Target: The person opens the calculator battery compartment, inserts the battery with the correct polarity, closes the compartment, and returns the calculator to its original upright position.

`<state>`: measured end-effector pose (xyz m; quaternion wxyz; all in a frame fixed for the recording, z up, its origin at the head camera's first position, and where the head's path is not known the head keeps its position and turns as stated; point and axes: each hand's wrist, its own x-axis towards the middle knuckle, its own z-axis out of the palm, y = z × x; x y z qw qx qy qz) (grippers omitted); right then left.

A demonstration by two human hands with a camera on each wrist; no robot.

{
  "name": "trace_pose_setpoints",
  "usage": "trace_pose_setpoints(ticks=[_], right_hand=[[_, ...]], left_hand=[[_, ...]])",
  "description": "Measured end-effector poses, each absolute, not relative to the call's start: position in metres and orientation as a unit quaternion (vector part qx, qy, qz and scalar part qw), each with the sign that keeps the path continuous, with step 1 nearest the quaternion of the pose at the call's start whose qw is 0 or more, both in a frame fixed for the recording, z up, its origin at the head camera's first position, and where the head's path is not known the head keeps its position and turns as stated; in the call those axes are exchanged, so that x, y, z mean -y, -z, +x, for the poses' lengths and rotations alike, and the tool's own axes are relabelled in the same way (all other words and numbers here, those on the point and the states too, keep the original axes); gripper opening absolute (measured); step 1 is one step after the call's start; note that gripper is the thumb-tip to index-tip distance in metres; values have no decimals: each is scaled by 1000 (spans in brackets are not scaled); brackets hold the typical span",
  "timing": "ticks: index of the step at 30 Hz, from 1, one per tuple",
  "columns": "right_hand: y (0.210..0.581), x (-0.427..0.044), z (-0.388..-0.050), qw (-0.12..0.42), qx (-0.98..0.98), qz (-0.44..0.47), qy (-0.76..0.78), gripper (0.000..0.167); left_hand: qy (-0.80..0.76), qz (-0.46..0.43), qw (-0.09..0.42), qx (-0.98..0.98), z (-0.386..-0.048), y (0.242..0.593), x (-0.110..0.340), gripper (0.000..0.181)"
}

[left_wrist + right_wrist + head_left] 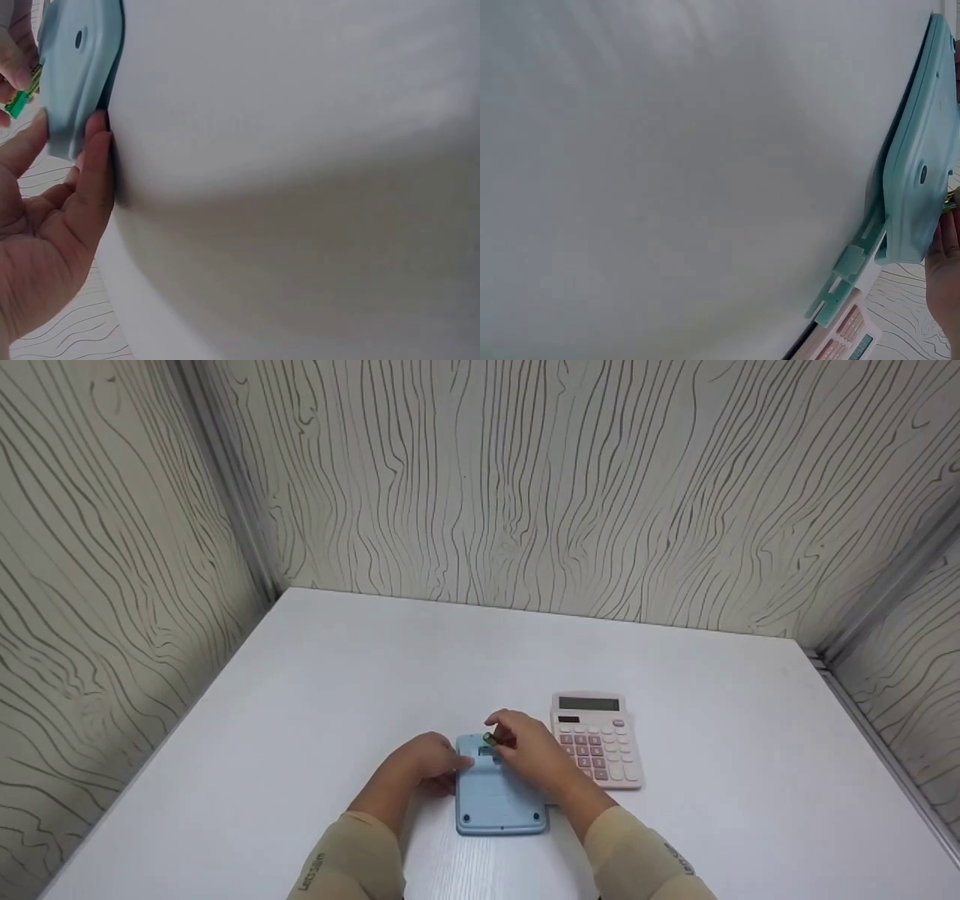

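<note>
A light blue calculator lies face down on the table, a battery compartment uncovered in its back. My left hand grips its left edge, thumb on the back and fingers beneath, as the left wrist view shows with the calculator near the thumb. Between thumb and fingers, my right hand pinches a green battery over the compartment. In the left wrist view the battery points out from the right fingers. My right hand appears only partly at the edge of the right wrist view.
To the right lies a pink calculator face up, partly covered by my right forearm. A slotted teal plastic piece rests between the two calculators. The white table meets patterned panels at the back and sides.
</note>
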<state>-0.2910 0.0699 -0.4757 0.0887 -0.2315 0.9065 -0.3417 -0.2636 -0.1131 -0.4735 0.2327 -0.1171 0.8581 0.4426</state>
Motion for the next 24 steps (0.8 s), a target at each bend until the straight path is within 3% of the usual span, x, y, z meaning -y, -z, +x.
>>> trace_pose_setpoints(ticks=[11, 24], right_hand=[[473, -70, -290, 42, -915, -331, 227, 24], [476, -74, -289, 41, -909, -362, 202, 23]], left_hand=[[-443, -105, 232, -860, -263, 473, 115, 33], [-435, -91, 230, -866, -263, 473, 115, 29]])
